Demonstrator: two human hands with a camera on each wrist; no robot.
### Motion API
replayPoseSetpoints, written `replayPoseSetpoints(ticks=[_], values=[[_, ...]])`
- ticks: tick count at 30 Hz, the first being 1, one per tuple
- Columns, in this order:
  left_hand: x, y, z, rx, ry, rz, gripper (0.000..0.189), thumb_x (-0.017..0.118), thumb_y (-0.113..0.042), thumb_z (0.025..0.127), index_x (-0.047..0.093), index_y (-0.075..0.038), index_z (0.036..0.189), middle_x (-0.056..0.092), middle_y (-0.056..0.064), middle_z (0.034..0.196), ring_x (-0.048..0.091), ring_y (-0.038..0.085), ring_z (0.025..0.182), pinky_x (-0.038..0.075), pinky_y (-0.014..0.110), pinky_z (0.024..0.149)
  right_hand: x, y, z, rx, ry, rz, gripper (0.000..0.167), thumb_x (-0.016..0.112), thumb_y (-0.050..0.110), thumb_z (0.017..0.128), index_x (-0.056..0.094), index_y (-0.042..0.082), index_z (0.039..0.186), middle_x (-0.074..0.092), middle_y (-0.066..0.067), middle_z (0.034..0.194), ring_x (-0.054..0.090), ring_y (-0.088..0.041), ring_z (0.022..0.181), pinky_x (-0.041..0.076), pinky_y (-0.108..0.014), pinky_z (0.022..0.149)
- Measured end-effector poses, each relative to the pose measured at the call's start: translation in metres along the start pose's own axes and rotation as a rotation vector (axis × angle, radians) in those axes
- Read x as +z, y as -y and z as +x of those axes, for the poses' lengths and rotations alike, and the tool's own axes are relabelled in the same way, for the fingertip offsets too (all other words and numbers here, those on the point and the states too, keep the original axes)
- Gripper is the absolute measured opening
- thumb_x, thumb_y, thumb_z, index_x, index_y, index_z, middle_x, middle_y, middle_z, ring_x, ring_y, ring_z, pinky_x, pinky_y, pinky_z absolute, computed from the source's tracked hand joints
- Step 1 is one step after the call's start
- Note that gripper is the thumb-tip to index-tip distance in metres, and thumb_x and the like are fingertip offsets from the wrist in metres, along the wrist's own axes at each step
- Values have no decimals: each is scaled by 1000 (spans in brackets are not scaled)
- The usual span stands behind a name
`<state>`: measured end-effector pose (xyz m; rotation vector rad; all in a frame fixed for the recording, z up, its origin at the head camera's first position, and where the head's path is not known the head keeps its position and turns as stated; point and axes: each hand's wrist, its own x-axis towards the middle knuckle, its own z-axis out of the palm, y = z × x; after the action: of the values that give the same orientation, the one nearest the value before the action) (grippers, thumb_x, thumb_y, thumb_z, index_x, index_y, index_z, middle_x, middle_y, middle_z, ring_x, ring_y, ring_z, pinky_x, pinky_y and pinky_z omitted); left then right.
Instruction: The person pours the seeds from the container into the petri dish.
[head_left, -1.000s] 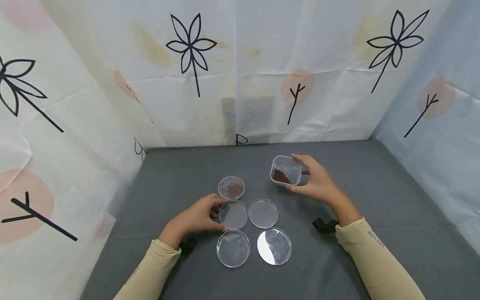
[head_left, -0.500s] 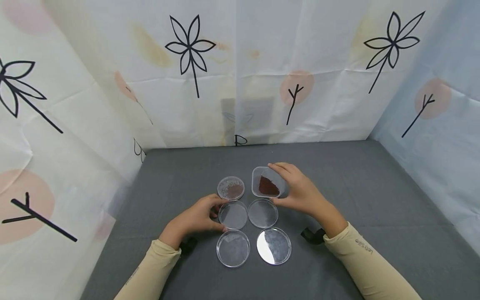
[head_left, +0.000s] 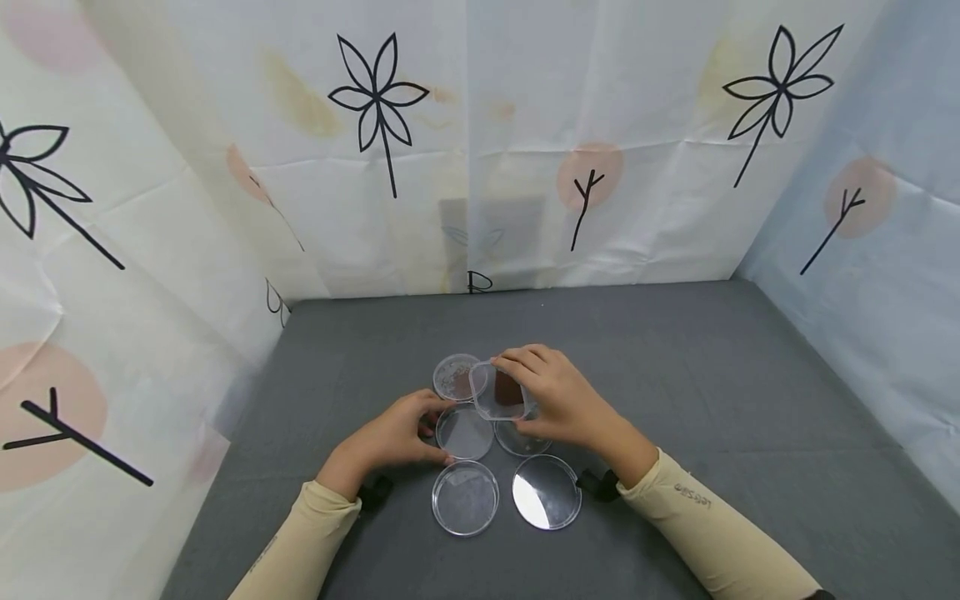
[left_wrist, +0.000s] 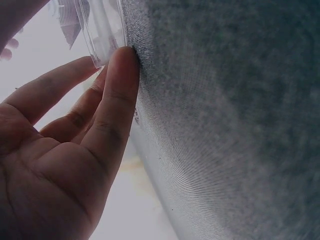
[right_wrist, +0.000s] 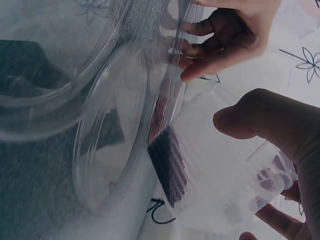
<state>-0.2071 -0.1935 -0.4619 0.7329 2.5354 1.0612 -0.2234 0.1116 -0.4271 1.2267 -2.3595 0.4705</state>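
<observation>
My right hand [head_left: 558, 396] grips a clear square plastic tub [head_left: 483, 393] by its sides, thumb and fingers on opposite edges. Dark brown powder [head_left: 508, 388] has gathered toward one side of the tub, which is tilted above the dishes. Between the thumb and fingers of my left hand [head_left: 397, 432] is the rim of a clear petri dish [head_left: 465, 435] on the table. Behind it sits another petri dish [head_left: 452, 377] with brown powder in it, partly covered by the tub. In the right wrist view, the powder [right_wrist: 169, 167] shows through the tub wall.
A third petri dish [head_left: 517, 442] lies to the right, partly under the right hand. Nearer the front are two more dishes, one at left [head_left: 465, 500] and a shiny one at right [head_left: 546, 493]. Patterned white cloth [head_left: 502, 125] walls the grey table [head_left: 675, 350].
My right hand has carried the tub left and nearer, from the table's back right to over the dishes, tilting it more. The left hand has stayed on its petri dish.
</observation>
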Motion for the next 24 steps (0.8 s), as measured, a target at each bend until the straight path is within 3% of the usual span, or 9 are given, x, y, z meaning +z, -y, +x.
replayPoseSetpoints(ticks=[15,24], values=[[1,0,1,-1,12,-10,83,98,-23,77,60,-3,149,63,10,124,63,18,107,61,25,89,15,14,9,-40,28,2,88,94,5,63,61,8,145,63,-10,141,57,-34,129,57,-48,103],[0,0,0,-10,1,-31,85,99,-24,77,59,-2,149,64,10,125,63,18,107,61,26,89,18,20,13,-135,11,-102,87,93,4,64,63,10,145,66,-6,139,59,-34,131,53,-49,110]])
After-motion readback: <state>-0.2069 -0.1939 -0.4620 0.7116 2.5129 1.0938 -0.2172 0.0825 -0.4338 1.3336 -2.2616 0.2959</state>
